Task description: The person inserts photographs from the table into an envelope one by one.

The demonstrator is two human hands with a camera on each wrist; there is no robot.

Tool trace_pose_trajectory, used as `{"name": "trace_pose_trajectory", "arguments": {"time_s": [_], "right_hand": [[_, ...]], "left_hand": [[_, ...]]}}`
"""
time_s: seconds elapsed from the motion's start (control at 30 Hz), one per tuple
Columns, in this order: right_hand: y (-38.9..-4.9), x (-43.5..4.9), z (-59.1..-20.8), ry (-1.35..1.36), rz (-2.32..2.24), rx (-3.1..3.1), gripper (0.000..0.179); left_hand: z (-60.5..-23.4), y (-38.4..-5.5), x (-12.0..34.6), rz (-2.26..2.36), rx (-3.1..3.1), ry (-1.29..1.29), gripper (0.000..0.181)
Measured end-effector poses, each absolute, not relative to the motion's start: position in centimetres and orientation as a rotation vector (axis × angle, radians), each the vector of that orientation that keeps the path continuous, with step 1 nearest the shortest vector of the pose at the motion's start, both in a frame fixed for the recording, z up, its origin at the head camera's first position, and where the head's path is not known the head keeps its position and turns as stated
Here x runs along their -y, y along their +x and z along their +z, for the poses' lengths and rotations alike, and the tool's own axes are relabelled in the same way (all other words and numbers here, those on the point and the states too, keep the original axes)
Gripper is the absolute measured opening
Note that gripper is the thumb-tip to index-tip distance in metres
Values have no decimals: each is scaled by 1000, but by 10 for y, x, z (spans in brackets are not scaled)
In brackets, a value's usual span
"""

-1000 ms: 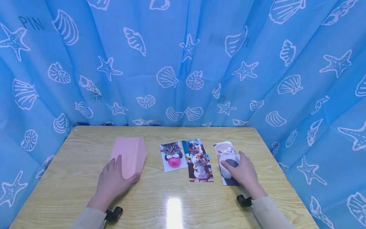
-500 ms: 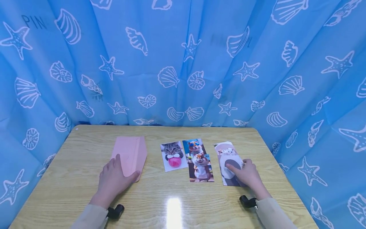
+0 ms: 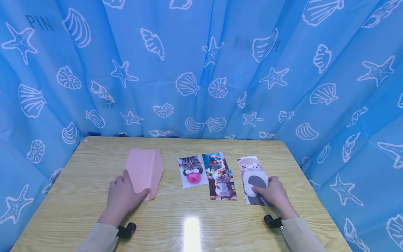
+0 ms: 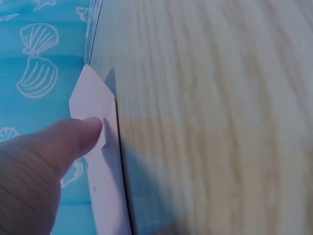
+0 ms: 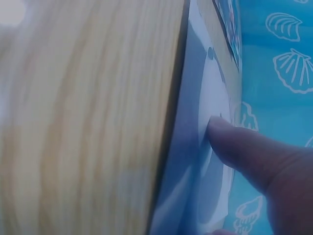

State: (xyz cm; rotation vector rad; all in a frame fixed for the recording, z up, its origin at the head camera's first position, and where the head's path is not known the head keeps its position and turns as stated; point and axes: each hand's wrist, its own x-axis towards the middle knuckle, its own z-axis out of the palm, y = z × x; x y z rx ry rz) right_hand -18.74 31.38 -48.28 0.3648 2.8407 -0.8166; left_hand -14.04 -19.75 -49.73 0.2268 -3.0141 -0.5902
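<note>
A pink envelope (image 3: 141,168) with a pointed flap lies at the left of the table. My left hand (image 3: 122,199) grips its near left part, fingers at the left edge and thumb on the paper. The left wrist view shows the thumb resting on the envelope (image 4: 105,166). At the right, my right hand (image 3: 277,194) pinches a photo card with a white and grey round shape (image 3: 252,178), thumb on its face and fingers bent at the right edge. In the right wrist view the thumb presses the card (image 5: 188,122). The undersides of both fingers are hidden.
Between the hands lie a cat photo (image 3: 192,171) and two overlapping hamster photos, one with sunglasses (image 3: 217,161), one in an apron (image 3: 223,185). A photo of small white animals (image 3: 250,164) extends above the pinched card. A blue curtain (image 3: 201,70) hangs behind the wooden table (image 3: 94,168).
My right hand has slid right to the card's edge, its fingers bending in. My left hand has shifted slightly left toward the envelope's edge. The view has shifted a little.
</note>
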Motion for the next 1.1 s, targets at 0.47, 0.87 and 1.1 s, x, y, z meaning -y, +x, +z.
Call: {"name": "trace_pose_trajectory", "arguments": {"time_s": [0.47, 0.87, 1.1], "right_hand": [[-187, -314, -484, 386, -849, -2827, 97], [-187, -312, -485, 361, -876, -2847, 90], [-187, -311, -484, 360, -891, -2846, 89]], "left_hand": [[-492, -144, 204, -537, 3103, 382, 122], [-492, -148, 207, -493, 3181, 457, 111], [-492, -150, 210, -564, 3187, 496, 115]]}}
